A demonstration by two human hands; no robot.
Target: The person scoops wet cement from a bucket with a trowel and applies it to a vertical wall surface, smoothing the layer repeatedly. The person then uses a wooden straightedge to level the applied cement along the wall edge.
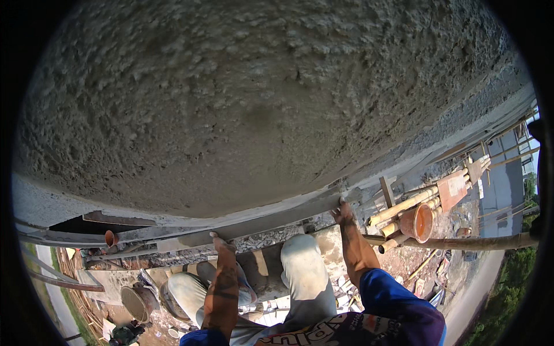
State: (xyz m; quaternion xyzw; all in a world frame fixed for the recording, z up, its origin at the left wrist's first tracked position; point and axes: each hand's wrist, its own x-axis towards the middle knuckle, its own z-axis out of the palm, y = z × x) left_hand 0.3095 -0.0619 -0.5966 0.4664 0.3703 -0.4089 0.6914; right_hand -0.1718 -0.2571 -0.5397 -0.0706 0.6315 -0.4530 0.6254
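A broad wall of rough, wet grey plaster point(259, 115) fills the upper part of the head view. Along its lower edge runs a long, flat grey straightedge point(277, 220), smeared with mortar. My left hand point(223, 244) is closed on this straightedge left of the middle, thumb on its upper side. Farther right, my right hand point(344, 214) grips it near its right end, thumb up and fingers bent below. The undersides of the fingers are partly hidden.
Bamboo poles point(404, 206) and an orange-brown bucket point(416, 224) are at right. A small bucket point(111, 238) sits far left, with a mortar-coated tub point(138, 302) lower left. Under my knees lies a plank point(262, 262); rubble-strewn ground shows far below.
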